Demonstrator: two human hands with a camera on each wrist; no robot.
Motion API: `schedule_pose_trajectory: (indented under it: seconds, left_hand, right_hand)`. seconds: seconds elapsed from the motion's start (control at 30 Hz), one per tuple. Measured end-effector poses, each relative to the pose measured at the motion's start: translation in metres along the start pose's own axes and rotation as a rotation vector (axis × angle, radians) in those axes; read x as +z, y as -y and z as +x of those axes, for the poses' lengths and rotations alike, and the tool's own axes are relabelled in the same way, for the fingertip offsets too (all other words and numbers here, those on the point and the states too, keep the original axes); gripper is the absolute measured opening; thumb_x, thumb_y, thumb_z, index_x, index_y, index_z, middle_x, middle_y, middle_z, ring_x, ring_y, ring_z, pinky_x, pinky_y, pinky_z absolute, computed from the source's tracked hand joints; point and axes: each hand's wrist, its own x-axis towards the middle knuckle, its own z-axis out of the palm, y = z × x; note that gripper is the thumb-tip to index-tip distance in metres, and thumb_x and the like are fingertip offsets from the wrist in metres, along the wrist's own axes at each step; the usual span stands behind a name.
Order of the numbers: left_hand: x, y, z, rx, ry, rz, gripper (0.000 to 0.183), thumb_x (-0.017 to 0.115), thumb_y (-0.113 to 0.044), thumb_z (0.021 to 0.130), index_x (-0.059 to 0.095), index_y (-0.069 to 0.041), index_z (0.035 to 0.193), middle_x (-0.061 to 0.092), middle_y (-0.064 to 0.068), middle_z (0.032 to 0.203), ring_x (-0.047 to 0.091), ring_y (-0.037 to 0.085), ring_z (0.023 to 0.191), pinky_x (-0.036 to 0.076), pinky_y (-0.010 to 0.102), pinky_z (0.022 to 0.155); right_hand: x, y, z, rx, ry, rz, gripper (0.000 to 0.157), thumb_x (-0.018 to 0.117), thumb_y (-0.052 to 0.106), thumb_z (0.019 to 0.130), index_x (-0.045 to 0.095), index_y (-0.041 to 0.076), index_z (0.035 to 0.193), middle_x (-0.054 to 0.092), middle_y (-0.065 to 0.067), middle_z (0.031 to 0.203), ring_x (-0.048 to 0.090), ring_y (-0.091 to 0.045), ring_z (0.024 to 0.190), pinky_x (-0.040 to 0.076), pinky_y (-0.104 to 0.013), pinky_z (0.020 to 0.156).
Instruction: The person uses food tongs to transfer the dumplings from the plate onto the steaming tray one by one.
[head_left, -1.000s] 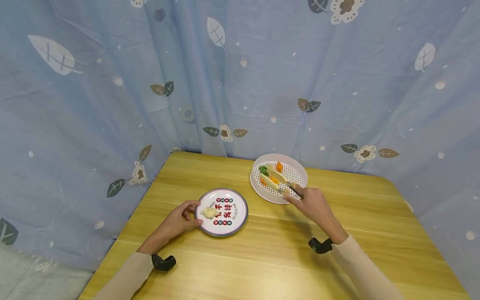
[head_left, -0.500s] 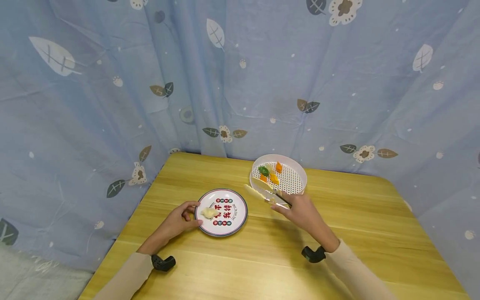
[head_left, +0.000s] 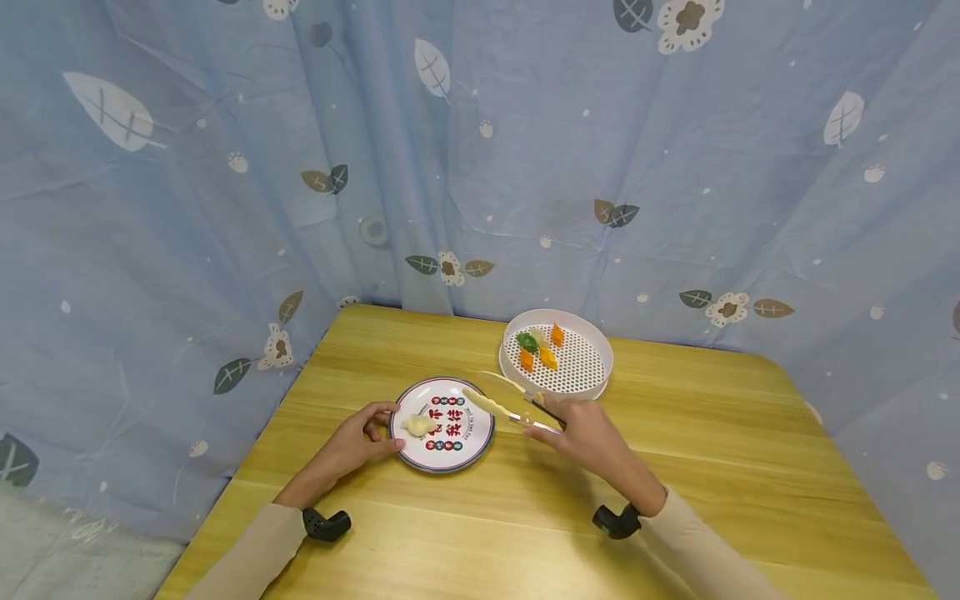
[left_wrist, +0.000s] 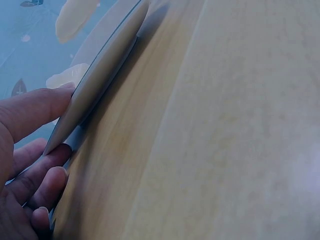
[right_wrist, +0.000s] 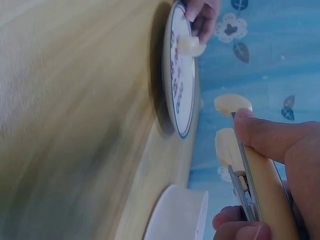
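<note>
My left hand [head_left: 356, 442] pinches the left rim of a round white plate [head_left: 474, 437] with red characters and a dark blue edge. In the left wrist view the thumb lies over the plate's rim [left_wrist: 102, 75] and fingers are beneath it. A pale dumpling-shaped piece [head_left: 419, 426] rests on the plate's left half. My right hand [head_left: 600, 437] grips tongs [right_wrist: 265, 185] with pale yellow scalloped ends. Those ends are spread apart with nothing between them, and one overlaps the plate's right rim in the head view.
A pale round basket with a perforated base [head_left: 581, 371] stands behind, at the table's back edge. Small orange pieces [head_left: 557, 334], a green piece [head_left: 527, 342], a yellow one [head_left: 548, 358] and a pale one lie in it. A patterned blue curtain [head_left: 525, 167] hangs behind the wooden table [head_left: 675, 417].
My right hand has drawn the tongs out of the basket, left and toward me, to the plate's right side. My left hand and the plate stay in place.
</note>
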Motion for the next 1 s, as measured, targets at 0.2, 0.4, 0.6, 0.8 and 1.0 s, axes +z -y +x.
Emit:
schedule_pose_trajectory:
  seconds: [0.2, 0.4, 0.6, 0.8, 1.0]
  left_hand:
    - [0.000, 0.000, 0.001, 0.014, -0.002, -0.005, 0.060, 0.087, -0.020, 0.085, 0.060, -0.011, 0.138, 0.061, 0.012, 0.116, 0.047, 0.023, 0.086, 0.039, 0.030, 0.069]
    - [0.001, 0.001, 0.001, 0.011, 0.003, -0.008, 0.060, 0.087, -0.021, 0.085, 0.060, -0.012, 0.137, 0.060, 0.012, 0.116, 0.047, 0.023, 0.085, 0.038, 0.029, 0.068]
    - [0.000, 0.001, 0.002, -0.002, -0.001, -0.002, 0.060, 0.088, -0.022, 0.084, 0.061, -0.016, 0.137, 0.061, 0.009, 0.115, 0.048, 0.024, 0.086, 0.039, 0.029, 0.069]
    - [0.001, -0.001, 0.001, -0.006, -0.009, 0.009, 0.059, 0.088, -0.021, 0.084, 0.061, -0.016, 0.136, 0.061, 0.009, 0.114, 0.048, 0.024, 0.086, 0.040, 0.029, 0.070]
    - [0.001, 0.000, 0.001, -0.011, -0.007, 0.005, 0.060, 0.088, -0.022, 0.084, 0.061, -0.016, 0.137, 0.061, 0.009, 0.115, 0.048, 0.023, 0.086, 0.040, 0.029, 0.069]
  right_hand:
    - [0.005, 0.008, 0.000, -0.017, 0.060, 0.020, 0.035, 0.082, 0.049, 0.085, 0.072, 0.019, 0.100, 0.035, 0.012, 0.063, 0.035, -0.007, 0.060, 0.036, -0.029, 0.058]
    - [0.015, 0.013, -0.002, -0.061, 0.089, -0.002, 0.043, 0.080, 0.052, 0.086, 0.074, 0.017, 0.111, 0.054, 0.007, 0.068, 0.042, -0.006, 0.061, 0.043, -0.029, 0.058]
    - [0.021, 0.020, -0.004, -0.087, 0.109, 0.016, 0.056, 0.080, 0.050, 0.086, 0.073, 0.010, 0.124, 0.063, 0.003, 0.071, 0.048, -0.005, 0.062, 0.047, -0.027, 0.060]
    - [0.029, 0.024, -0.004, -0.098, 0.120, 0.018, 0.060, 0.079, 0.052, 0.087, 0.072, 0.009, 0.128, 0.073, -0.003, 0.085, 0.053, -0.006, 0.067, 0.050, -0.028, 0.064]
    - [0.038, 0.029, -0.003, -0.109, 0.155, 0.036, 0.064, 0.076, 0.054, 0.089, 0.070, 0.008, 0.132, 0.075, -0.004, 0.092, 0.058, -0.006, 0.072, 0.051, -0.028, 0.067]
